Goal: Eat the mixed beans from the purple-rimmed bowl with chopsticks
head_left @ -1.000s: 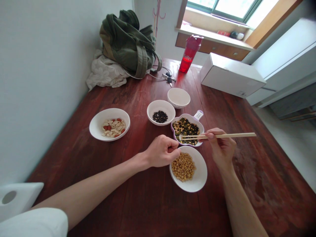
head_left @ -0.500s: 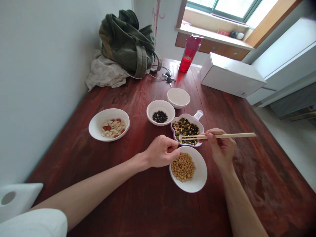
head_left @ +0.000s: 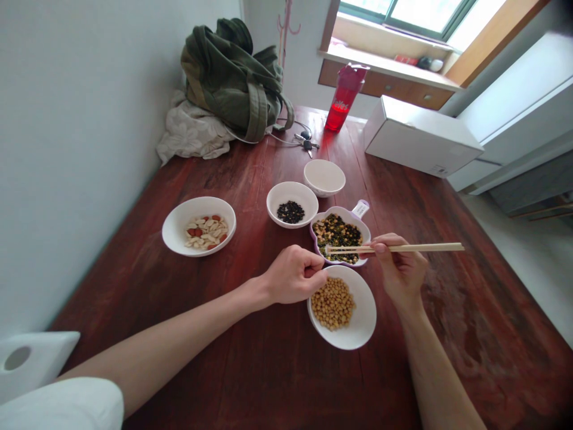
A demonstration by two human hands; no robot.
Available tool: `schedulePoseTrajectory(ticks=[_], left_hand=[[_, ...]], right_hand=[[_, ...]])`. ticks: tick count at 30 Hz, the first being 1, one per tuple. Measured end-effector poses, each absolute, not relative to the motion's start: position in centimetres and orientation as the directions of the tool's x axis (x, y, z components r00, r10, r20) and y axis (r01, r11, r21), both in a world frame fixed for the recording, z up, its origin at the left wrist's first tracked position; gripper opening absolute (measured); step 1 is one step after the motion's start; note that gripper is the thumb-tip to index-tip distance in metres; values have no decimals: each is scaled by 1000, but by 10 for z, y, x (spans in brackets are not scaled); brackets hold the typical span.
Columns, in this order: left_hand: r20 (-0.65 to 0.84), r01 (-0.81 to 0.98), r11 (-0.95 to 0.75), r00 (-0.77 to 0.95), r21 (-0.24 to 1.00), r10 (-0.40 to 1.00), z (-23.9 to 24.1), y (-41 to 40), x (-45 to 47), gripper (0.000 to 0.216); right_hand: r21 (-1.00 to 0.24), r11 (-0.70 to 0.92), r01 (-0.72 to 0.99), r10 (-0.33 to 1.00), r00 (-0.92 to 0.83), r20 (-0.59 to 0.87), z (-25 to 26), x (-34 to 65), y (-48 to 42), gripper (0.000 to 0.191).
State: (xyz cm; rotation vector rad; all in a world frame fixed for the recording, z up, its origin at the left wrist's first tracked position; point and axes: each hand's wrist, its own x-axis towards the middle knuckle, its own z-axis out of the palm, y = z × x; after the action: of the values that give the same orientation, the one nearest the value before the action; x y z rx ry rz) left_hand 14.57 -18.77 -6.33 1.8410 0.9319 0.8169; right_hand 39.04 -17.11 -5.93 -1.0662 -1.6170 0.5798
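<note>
Chopsticks (head_left: 425,246) sit pinched in the right hand (head_left: 403,272), tips over mixed beans (head_left: 336,230) in the purple-rimmed dish (head_left: 366,232); probably light, stiff, best held mid-length. Left hand (head_left: 293,275) curls at the yellow-bean bowl (head_left: 366,310), whether gripping I cannot tell

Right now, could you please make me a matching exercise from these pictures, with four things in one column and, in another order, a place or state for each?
Things
1. Chopsticks
2. Purple-rimmed dish
3. Green bag
4. Red bottle

Places or states
A. Touching a crumpled pale cloth
B. Held in the right hand
C. Standing upright near the white box
D. Holding mixed dark and yellow pieces

Right pairs: 1-B, 2-D, 3-A, 4-C
</note>
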Motion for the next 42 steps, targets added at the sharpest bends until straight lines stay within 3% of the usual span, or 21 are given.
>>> schedulePoseTrajectory(ticks=[13, 42], left_hand=[[153, 272, -323, 502, 906, 851, -64, -188, 145, 42], [154, 277, -326, 500, 904, 852, -65, -188, 145, 41]], right_hand=[[-842, 452, 293, 878, 18, 478, -62, 392, -171, 14], [-827, 448, 340, 879, 4, 478, -61, 394, -172, 16]])
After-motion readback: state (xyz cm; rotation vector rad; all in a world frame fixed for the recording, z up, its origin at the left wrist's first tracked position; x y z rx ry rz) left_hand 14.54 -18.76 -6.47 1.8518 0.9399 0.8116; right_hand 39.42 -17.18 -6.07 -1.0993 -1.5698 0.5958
